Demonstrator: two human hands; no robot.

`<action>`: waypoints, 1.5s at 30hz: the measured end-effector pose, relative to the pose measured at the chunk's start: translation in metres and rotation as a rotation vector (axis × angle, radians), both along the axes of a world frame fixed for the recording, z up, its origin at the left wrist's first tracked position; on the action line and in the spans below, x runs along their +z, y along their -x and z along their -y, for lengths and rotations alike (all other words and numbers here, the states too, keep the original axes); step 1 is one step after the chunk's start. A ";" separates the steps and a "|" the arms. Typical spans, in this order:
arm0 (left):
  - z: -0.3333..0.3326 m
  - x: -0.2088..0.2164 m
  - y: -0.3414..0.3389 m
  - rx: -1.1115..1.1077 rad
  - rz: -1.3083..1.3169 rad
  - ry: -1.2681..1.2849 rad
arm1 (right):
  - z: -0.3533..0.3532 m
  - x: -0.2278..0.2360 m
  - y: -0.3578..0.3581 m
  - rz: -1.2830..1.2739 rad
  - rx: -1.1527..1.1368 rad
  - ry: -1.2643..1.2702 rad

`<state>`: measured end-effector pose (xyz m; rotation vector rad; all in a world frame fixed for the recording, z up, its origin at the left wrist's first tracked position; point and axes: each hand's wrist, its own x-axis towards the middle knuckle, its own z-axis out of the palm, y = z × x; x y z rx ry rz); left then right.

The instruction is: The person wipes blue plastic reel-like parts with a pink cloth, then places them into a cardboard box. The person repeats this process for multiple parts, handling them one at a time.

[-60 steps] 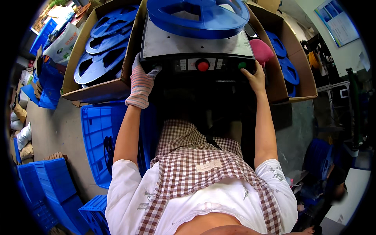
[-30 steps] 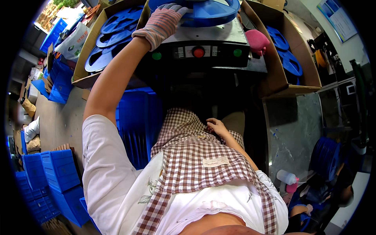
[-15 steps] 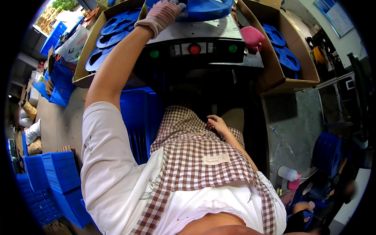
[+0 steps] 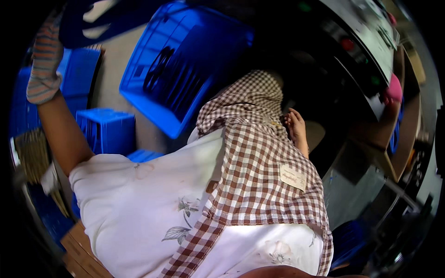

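At the far upper left, my left hand (image 4: 45, 69), in a striped knit glove, grips the edge of a flat blue plastic part with cutouts (image 4: 127, 18). Its fingertips are partly hidden behind the part, which runs off the top of the view. Below and to the right of that part stands a large blue crate (image 4: 150, 111), with several thin blue plastic pieces (image 4: 185, 90) standing inside. My bare right hand (image 4: 295, 126) rests on my lap by the checkered apron (image 4: 259, 185). Its fingers are loosely bent and apart, with nothing in them.
A machine with a pale top (image 4: 366, 28) and a red button (image 4: 346, 44) stands at the upper right. Beside it are a pink cloth (image 4: 394, 88) and a cardboard box (image 4: 403, 139). A smaller blue crate (image 4: 111, 129) sits on the left, near folded cardboard (image 4: 81, 250).
My view and body have turned left, away from the machine. My left hand has left the machine top and swung out to the left with the blue plastic part. My right hand stays on my lap.
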<state>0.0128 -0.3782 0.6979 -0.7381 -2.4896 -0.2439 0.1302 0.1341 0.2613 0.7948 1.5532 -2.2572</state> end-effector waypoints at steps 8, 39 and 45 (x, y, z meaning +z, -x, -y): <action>0.166 -0.209 -0.016 0.530 0.260 -0.075 | -0.017 -0.006 0.013 0.118 0.157 -0.046; 0.106 -0.333 -0.049 1.060 0.699 0.322 | -0.066 0.008 -0.009 0.021 0.423 -0.350; 0.118 -0.329 -0.079 1.088 1.104 0.072 | -0.073 0.010 -0.006 0.039 0.425 -0.366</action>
